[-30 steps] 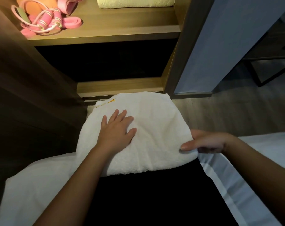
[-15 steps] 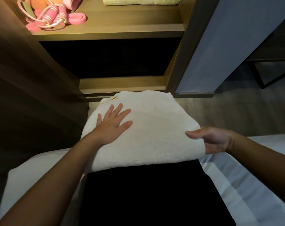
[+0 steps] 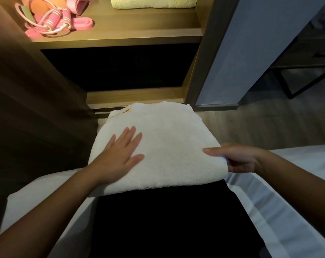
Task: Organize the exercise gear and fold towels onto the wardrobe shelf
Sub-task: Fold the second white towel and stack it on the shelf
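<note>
White towel [image 3: 169, 144]: folded, lying on the near bed edge [image 3: 280, 198], below the wardrobe shelf [image 3: 120, 37]
Left hand [image 3: 119, 155]: spread flat, pressing on top
Right hand [image 3: 238, 159]: pinching the right fold
Feel: probably soft, floppy, light; scoop from underneath

You see a dim room, warm light on the upper shelf [image 3: 120, 37]; deep shadow below, wide-angle bending at edges

The left hand [image 3: 120, 157] lies flat, palm down, fingers spread and pointing forward, forearm reaching in from the lower left. The right hand [image 3: 238, 159] is pinched closed, thumb on top, fingers curled beneath, forearm entering from the right.
</note>
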The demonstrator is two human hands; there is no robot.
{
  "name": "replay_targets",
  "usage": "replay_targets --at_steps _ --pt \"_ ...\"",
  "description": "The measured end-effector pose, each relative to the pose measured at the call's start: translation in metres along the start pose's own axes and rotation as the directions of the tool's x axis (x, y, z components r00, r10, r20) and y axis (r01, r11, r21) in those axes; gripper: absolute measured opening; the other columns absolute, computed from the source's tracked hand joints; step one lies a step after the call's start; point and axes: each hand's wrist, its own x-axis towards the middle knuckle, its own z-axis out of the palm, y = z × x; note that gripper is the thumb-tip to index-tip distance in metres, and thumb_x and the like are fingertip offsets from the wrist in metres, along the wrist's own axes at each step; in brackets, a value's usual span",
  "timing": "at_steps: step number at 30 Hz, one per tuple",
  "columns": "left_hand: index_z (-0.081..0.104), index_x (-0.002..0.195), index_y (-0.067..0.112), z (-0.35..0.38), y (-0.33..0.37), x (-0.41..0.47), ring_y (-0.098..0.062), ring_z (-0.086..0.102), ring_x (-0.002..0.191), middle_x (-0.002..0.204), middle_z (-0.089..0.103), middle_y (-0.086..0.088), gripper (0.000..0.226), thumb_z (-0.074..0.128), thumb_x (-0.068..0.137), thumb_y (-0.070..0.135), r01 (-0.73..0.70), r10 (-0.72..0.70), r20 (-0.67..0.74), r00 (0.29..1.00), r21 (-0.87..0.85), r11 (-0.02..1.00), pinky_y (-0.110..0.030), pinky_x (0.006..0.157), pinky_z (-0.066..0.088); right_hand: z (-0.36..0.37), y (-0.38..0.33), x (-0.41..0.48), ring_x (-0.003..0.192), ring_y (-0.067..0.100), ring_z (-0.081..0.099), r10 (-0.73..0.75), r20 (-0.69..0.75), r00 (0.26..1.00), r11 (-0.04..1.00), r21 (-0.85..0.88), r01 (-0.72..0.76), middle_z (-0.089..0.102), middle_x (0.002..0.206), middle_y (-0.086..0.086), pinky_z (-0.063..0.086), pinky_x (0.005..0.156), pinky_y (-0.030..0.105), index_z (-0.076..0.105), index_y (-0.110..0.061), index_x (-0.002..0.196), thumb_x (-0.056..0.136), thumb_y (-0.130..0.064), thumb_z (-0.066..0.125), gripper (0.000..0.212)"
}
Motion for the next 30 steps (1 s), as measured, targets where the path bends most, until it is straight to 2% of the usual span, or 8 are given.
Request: replay_targets --at_steps 7,10,12,15,20,26,28,30 --pt "-0.012 0.151 0.035 0.003 0.015 -0.054 -0.003 -0.019 0.146 0.157 -0.023 0.014 0.095 0.027 0.080 0.084 -0.075 0.076 -0.002 0.997 0.153 0.985 -0.025 0.117 -0.008 0.008 0.015 -0.007 0.098 0.025 0.071 -0.070 -0.176 0.982 0.988 -0.147 0.044 0.073 0.108 0.010 0.058 0.070 0.029 0.064 -0.007 0.117 0.029 -0.051 0.097 0.104" --pt "0.034 0.150 0.012 0.006 0.025 -0.069 -0.022 0.034 0.142 0.157 0.030 -0.007 0.096 0.076 0.074 0.053 -0.040 0.069 -0.123 0.990 0.222 0.974 -0.034 0.111 0.025 0.013 0.014 -0.008 0.098 0.024 0.071 -0.115 -0.245 0.963 0.983 -0.166 0.076 0.073 0.108 0.008 0.058 0.071 0.030 0.064 -0.009 0.117 0.037 -0.053 0.095 0.096" --pt "0.063 0.124 0.002 0.006 0.033 -0.066 -0.032 0.066 0.111 0.126 0.064 -0.017 0.076 0.091 0.059 0.029 -0.029 0.090 -0.232 0.969 0.252 0.967 -0.039 0.088 0.053 0.018 0.014 -0.006 0.098 0.024 0.070 -0.147 -0.309 0.940 0.979 -0.181 0.093 0.074 0.108 0.007 0.056 0.073 0.030 0.063 -0.008 0.120 0.064 -0.045 0.084 0.070" --pt "0.060 0.106 0.016 -0.019 0.039 -0.050 -0.028 0.066 0.091 0.099 0.068 -0.005 0.036 0.072 0.074 0.029 -0.003 0.053 -0.209 0.977 0.236 0.972 -0.034 0.071 0.050 0.023 0.013 -0.001 0.102 0.026 0.065 -0.163 -0.424 0.891 0.974 -0.215 0.076 0.069 0.111 0.008 0.053 0.077 0.033 0.060 -0.008 0.120 0.087 -0.034 0.065 0.042" --pt "0.055 0.113 0.035 -0.055 0.019 -0.030 -0.014 0.058 0.104 0.111 0.062 0.011 0.036 0.063 0.078 0.039 -0.014 0.023 -0.088 0.996 0.105 0.994 -0.030 0.081 0.047 0.035 0.005 -0.003 0.094 0.021 0.061 -0.247 -0.521 0.817 0.929 -0.366 0.048 0.063 0.105 0.003 0.049 0.070 0.031 0.055 -0.013 0.114 0.092 -0.032 0.064 0.031" --pt "0.048 0.139 0.011 0.002 0.030 -0.066 -0.032 0.052 0.127 0.143 0.049 -0.013 0.083 0.085 0.066 0.028 -0.037 0.086 -0.182 0.980 0.254 0.966 -0.041 0.101 0.045 0.055 0.010 -0.001 0.117 0.022 0.048 -0.643 -0.408 0.648 0.336 -0.911 -0.240 0.045 0.136 0.000 0.044 0.094 0.041 0.029 -0.025 0.143 0.090 -0.041 0.060 0.064" --pt "0.047 0.140 0.012 0.007 0.025 -0.067 -0.031 0.050 0.128 0.143 0.048 -0.012 0.082 0.080 0.069 0.037 -0.046 0.105 -0.220 0.970 0.259 0.965 -0.043 0.103 0.042 0.067 0.007 0.007 0.136 0.024 0.034 -0.711 -0.218 0.668 0.023 -0.957 -0.288 0.033 0.152 0.002 0.031 0.110 0.046 0.031 -0.024 0.146 0.093 -0.035 0.051 0.058" --pt "0.041 0.142 0.022 0.004 0.020 -0.063 -0.023 0.044 0.130 0.144 0.043 -0.003 0.078 0.061 0.077 0.059 -0.095 0.147 -0.198 0.969 0.250 0.964 -0.039 0.105 0.037 0.083 0.002 0.019 0.148 0.023 0.016 -0.651 -0.088 0.754 -0.106 -0.973 -0.205 0.021 0.160 0.001 0.012 0.118 0.049 0.031 -0.024 0.149 0.099 -0.033 0.040 0.052"
